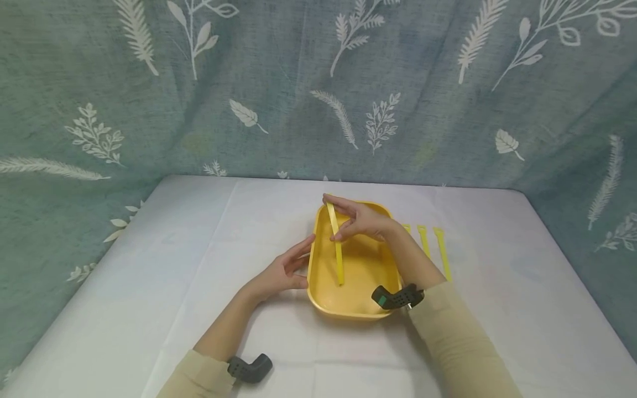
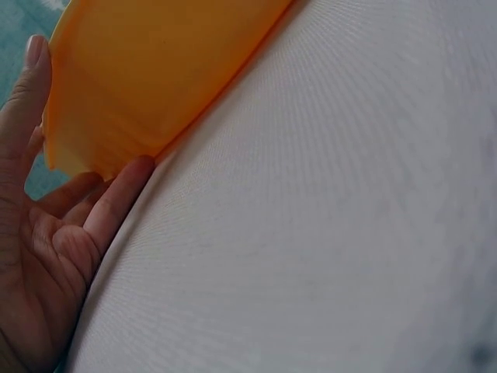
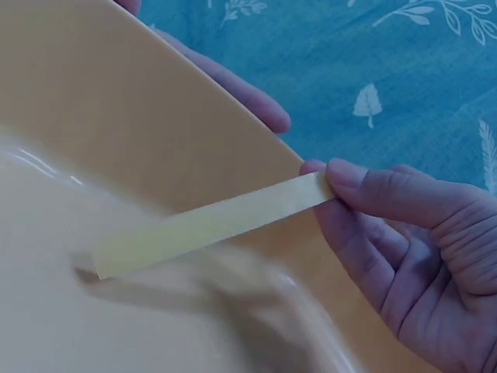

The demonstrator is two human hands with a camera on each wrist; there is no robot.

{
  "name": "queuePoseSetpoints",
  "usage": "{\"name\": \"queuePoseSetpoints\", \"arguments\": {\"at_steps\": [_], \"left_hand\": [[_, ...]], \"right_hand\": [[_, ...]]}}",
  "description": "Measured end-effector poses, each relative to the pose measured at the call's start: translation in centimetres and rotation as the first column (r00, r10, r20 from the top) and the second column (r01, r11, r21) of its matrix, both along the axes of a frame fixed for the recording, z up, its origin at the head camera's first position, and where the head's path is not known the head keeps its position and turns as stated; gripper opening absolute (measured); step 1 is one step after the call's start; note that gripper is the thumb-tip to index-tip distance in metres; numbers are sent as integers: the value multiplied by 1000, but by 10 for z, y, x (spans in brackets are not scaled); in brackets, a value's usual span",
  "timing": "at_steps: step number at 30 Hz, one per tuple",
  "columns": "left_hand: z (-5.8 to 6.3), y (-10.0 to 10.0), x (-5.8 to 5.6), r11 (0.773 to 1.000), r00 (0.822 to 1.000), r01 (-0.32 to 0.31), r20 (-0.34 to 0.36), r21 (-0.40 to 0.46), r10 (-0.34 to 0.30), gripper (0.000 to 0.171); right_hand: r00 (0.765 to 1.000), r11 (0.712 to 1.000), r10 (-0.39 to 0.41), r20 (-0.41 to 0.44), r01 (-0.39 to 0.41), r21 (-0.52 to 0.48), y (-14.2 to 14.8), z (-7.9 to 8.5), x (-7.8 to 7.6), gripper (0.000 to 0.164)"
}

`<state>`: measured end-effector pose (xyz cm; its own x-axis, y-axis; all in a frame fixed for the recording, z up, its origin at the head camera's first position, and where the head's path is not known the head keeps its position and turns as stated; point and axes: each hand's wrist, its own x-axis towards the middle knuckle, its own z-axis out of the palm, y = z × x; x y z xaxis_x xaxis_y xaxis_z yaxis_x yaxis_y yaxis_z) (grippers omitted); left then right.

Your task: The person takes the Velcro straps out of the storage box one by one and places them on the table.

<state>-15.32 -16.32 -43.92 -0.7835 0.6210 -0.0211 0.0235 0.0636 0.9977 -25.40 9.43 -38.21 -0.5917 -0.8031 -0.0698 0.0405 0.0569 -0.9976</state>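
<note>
A yellow plastic tray (image 1: 355, 301) with raised walls and rounded corners stands on the table. My right hand (image 1: 365, 220) is above it and pinches one end of a flat yellow strip (image 3: 210, 221) between thumb and fingers. The strip slants down into the tray; its far end is near the tray floor, and I cannot tell whether it touches. At the tray's left wall is my left hand (image 1: 281, 273), its fingers spread and fairly straight, with fingertips against the outside in the left wrist view.
Several more yellow strips (image 1: 442, 249) with wider ends lie on the white tablecloth (image 1: 497, 298) right of the tray, partly hidden by the right forearm. A leaf-patterned green-blue curtain (image 1: 298, 83) hangs behind the table. Dark wrist devices (image 1: 249, 369) sit on both arms.
</note>
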Motion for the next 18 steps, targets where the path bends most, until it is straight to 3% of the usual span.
{"name": "queuePoseSetpoints", "arguments": {"at_steps": [8, 18], "left_hand": [[-1, 1, 1, 1000, 1000, 0, -8, -2, 0, 99], [0, 0, 1, 1000, 1000, -12, -11, -18, 12, 95]], "right_hand": [[999, 998, -44, 16, 43, 35, 10, 5, 1, 91], [995, 995, -94, -12, 95, 34, 20, 23, 6, 91]]}}
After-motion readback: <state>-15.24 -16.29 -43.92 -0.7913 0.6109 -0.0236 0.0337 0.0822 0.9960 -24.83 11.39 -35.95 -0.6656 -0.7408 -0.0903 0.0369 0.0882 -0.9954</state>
